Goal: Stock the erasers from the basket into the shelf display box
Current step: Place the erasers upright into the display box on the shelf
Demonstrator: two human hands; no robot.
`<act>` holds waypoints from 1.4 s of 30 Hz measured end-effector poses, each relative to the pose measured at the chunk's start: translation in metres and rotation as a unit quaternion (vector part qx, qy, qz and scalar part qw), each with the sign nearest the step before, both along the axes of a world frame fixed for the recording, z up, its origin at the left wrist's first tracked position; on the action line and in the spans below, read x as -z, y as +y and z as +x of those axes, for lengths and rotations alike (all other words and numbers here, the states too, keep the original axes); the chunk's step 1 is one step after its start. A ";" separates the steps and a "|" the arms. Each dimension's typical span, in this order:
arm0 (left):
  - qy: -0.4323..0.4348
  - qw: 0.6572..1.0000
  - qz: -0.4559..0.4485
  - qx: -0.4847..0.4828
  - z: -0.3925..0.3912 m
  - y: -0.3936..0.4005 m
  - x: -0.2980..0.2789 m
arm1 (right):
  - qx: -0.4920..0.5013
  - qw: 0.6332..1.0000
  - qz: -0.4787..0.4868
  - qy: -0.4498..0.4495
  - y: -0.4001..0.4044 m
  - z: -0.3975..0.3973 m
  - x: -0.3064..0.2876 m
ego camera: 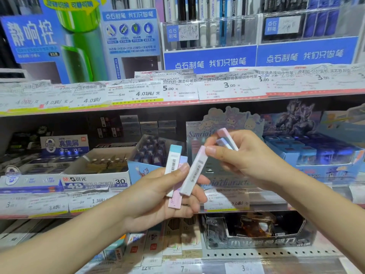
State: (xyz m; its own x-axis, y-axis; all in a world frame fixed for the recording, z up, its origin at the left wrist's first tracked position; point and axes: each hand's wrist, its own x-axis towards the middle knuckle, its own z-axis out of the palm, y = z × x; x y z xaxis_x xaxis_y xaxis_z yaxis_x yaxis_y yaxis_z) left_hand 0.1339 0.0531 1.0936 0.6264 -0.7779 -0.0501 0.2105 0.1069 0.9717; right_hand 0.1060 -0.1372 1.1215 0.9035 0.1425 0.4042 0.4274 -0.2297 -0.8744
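My left hand (158,194) grips a small bunch of long stick erasers in white sleeves: one with a blue end (173,157), one pink and lilac (176,194). A third eraser with a pink end (194,171) is pinched at its top by my right thumb and still rests in my left fingers. My right hand (243,155) also holds two pastel erasers (227,139) curled in its fingers. Behind the hands on the middle shelf stands the Sanrio display box (227,182) with cartoon characters on its header. The basket is out of view.
An M&G 4B eraser box (94,175) sits left of the Sanrio box, a blue box (324,155) to its right. Price labels line the shelf edges (138,95). Pen displays fill the top shelf, and a dark box (256,232) stands on the lower shelf.
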 end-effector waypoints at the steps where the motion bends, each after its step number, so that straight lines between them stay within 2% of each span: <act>1: 0.006 1.000 -0.007 0.008 0.000 0.001 0.001 | 0.006 1.000 0.007 0.002 -0.001 0.000 -0.001; 5: 0.015 0.999 -0.027 0.018 0.000 -0.001 0.002 | -0.009 0.999 0.036 0.008 0.002 -0.001 0.001; 7: -0.013 1.000 -0.016 0.002 -0.001 -0.004 0.001 | -0.007 0.999 0.039 0.007 0.003 0.000 0.002; 12: -0.145 0.985 0.034 -0.091 -0.003 -0.012 0.003 | 0.005 1.000 0.027 -0.009 0.011 0.002 0.005; 17: -0.299 0.942 0.073 -0.132 0.000 -0.012 0.003 | 0.054 0.998 0.007 -0.033 0.009 0.010 0.005; 18: -0.347 0.922 0.084 -0.152 0.002 -0.009 0.003 | 0.065 0.997 0.010 -0.046 0.007 0.012 0.003; 19: -0.415 0.887 0.100 -0.176 0.004 -0.006 0.003 | 0.072 0.995 0.007 -0.063 0.005 0.012 0.001; 22: -0.617 0.739 0.159 -0.219 0.013 0.005 0.004 | 0.082 0.989 -0.047 -0.115 0.001 0.016 0.001; 23: -0.650 0.708 0.172 -0.217 0.016 0.008 0.004 | 0.092 0.985 -0.065 -0.129 0.001 0.018 0.002; 27: -0.729 0.641 0.196 -0.144 0.023 0.013 0.009 | 0.144 0.964 -0.137 -0.177 -0.001 0.024 0.007; 31: -0.801 0.554 0.215 -0.062 0.033 0.015 0.020 | 0.150 0.952 -0.190 -0.186 -0.004 0.030 0.017; 34: -0.810 0.535 0.235 -0.053 0.035 0.015 0.026 | 0.148 0.953 -0.192 -0.181 -0.004 0.036 0.021; 36: -0.807 0.537 0.242 -0.051 0.036 0.016 0.028 | 0.147 0.954 -0.194 -0.176 -0.005 0.037 0.021; 40: -0.780 0.583 0.223 -0.048 0.036 0.014 0.026 | 0.133 0.956 -0.193 -0.178 -0.003 0.041 0.023; 42: -0.772 0.594 0.220 -0.043 0.036 0.012 0.024 | 0.127 0.958 -0.192 -0.168 -0.002 0.043 0.023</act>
State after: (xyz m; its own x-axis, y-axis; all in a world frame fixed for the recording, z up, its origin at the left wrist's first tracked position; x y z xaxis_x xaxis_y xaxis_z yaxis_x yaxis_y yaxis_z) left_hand 0.1697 0.0653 1.0691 0.2256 -0.8643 0.4495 -0.9571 -0.2827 -0.0634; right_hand 0.1488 -0.1390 1.0989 0.7564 0.1326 0.6406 0.5582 -0.6413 -0.5264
